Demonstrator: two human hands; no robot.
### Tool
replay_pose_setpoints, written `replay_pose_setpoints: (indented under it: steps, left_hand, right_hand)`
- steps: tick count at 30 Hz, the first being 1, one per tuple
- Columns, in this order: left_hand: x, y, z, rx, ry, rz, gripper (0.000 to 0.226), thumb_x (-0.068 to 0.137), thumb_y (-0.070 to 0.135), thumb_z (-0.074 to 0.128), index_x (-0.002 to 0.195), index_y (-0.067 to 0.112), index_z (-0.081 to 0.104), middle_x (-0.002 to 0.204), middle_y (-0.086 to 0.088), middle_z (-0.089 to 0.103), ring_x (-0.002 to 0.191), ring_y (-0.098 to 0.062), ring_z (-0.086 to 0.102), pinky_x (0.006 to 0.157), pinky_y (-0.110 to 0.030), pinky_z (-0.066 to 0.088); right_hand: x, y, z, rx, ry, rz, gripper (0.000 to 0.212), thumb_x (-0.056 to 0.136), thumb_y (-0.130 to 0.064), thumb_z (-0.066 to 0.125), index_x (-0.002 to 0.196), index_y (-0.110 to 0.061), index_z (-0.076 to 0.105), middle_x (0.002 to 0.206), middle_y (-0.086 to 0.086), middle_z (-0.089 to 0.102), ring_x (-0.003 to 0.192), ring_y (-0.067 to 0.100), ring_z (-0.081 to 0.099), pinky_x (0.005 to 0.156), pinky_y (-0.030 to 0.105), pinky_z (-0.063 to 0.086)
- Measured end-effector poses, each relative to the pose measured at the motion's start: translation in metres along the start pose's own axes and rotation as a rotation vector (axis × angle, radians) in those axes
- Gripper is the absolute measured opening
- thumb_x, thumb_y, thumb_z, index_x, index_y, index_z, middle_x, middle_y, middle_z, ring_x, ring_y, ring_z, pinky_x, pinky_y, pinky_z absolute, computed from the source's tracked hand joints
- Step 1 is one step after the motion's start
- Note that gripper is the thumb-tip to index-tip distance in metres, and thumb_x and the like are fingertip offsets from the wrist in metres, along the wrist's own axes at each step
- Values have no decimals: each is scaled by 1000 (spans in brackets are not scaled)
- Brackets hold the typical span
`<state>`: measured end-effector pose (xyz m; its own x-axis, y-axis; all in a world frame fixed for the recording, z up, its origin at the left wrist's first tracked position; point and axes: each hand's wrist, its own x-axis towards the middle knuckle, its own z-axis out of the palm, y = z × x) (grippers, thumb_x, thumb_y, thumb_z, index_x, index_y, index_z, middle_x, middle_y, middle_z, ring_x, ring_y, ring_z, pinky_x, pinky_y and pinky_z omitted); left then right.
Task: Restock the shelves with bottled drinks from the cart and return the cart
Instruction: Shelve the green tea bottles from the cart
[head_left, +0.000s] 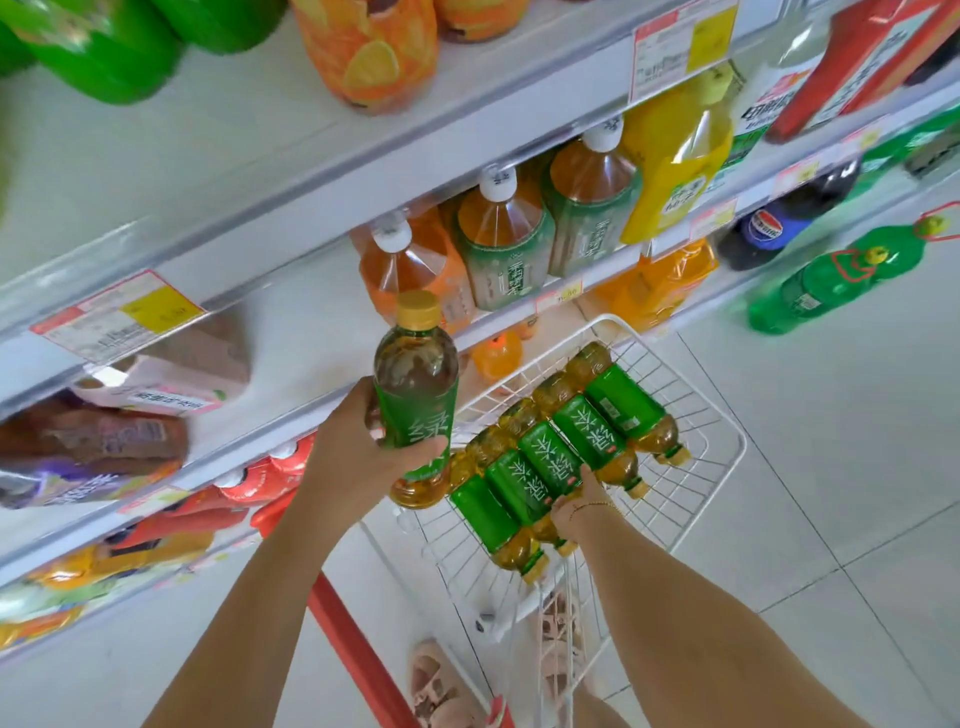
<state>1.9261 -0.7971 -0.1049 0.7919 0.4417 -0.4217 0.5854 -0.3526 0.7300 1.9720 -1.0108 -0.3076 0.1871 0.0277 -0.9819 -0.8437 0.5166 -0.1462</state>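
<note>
My left hand (358, 447) grips a green-labelled tea bottle (415, 395) with a gold cap, held upright in front of the shelf edge (270, 441). Below it stands the white wire cart (701, 467), where several more green tea bottles (587, 431) lie side by side. My right hand (576, 504) reaches into the cart and rests on one of these lying bottles (519, 493), fingers curled over it. Whether it fully grasps the bottle is hidden by the hand itself.
White shelves on the left hold large tea bottles (498, 239), orange drink bottles (660, 280), red-capped bottles (260, 483) and bagged goods (88, 447). Green soda bottles (831, 280) and a cola bottle (779, 228) sit further along. Pale tiled floor (831, 467) lies to the right.
</note>
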Motion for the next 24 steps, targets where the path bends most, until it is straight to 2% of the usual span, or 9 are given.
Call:
replay_pose_setpoints:
  steps: [3, 6, 9, 12, 14, 16, 17, 20, 24]
  left_hand:
    - [-2, -9, 0, -27, -9, -6, 62, 61, 13, 86, 111, 28, 53, 101, 18, 63, 95, -3, 60, 74, -18, 47]
    - [-6, -16, 0, -49, -15, 2, 62, 61, 9, 85, 111, 27, 53, 100, 17, 63, 94, -1, 59, 75, -18, 47]
    - [-13, -21, -2, -47, -30, 19, 61, 60, 10, 86, 105, 33, 52, 99, 20, 62, 94, 1, 59, 73, -16, 45]
    - [-25, -26, -8, -66, -32, 14, 66, 53, 23, 89, 103, 43, 51, 104, 17, 64, 98, -1, 60, 80, -22, 48]
    - [-35, -30, -14, -78, -20, -3, 75, 43, 42, 82, 111, 40, 49, 109, 17, 63, 101, -1, 59, 83, -24, 47]
    - [-47, -35, -22, -67, -12, -17, 80, 40, 46, 78, 114, 33, 51, 108, 14, 64, 100, -3, 60, 81, -19, 45]
    - [-54, -37, -27, -50, -11, -16, 77, 40, 45, 78, 112, 30, 53, 105, 12, 65, 99, -5, 61, 79, -15, 44]
    - [-74, -41, -40, -24, -2, 11, 63, 38, 48, 77, 96, 37, 54, 94, 15, 65, 89, -1, 60, 71, -3, 41]
    - [-82, -49, -54, 33, -67, 36, 60, 43, 45, 83, 95, 32, 55, 88, 18, 63, 83, 0, 59, 71, -5, 39]
  right_hand:
    - [5, -4, 1, 32, -43, -14, 53, 99, -31, 32, 148, -11, 21, 154, 7, 24, 141, 25, 27, 110, 39, 31]
    - [6, -11, 7, 24, 0, -36, 50, 98, -29, 33, 145, -10, 28, 149, 11, 33, 136, 30, 34, 101, 42, 37]
    - [-8, -11, 13, 52, 104, -7, 46, 95, -33, 46, 137, -16, 39, 143, 12, 41, 131, 30, 39, 102, 41, 36]
    - [-40, -10, 20, 33, 73, -80, 49, 95, -31, 48, 137, -8, 39, 142, 13, 42, 130, 29, 42, 99, 36, 40]
    - [-68, -10, 23, -70, 140, -212, 56, 86, -32, 63, 134, -10, 44, 132, 10, 53, 121, 29, 51, 92, 36, 44]
    - [-100, -19, 24, -265, 332, -506, 57, 71, -28, 80, 120, -16, 53, 110, 1, 62, 106, 24, 59, 87, 32, 47]
    - [-117, -25, 25, -398, 334, -661, 56, 67, -25, 83, 115, -16, 55, 104, -1, 63, 101, 20, 60, 87, 31, 48]
    - [-167, -39, 27, -676, 189, -921, 56, 63, -25, 85, 110, -17, 55, 99, -3, 61, 94, 15, 57, 83, 27, 49]
    - [-209, -31, 29, -837, 84, -1033, 64, 61, -35, 85, 112, -13, 54, 101, 1, 62, 97, 17, 58, 86, 30, 51]
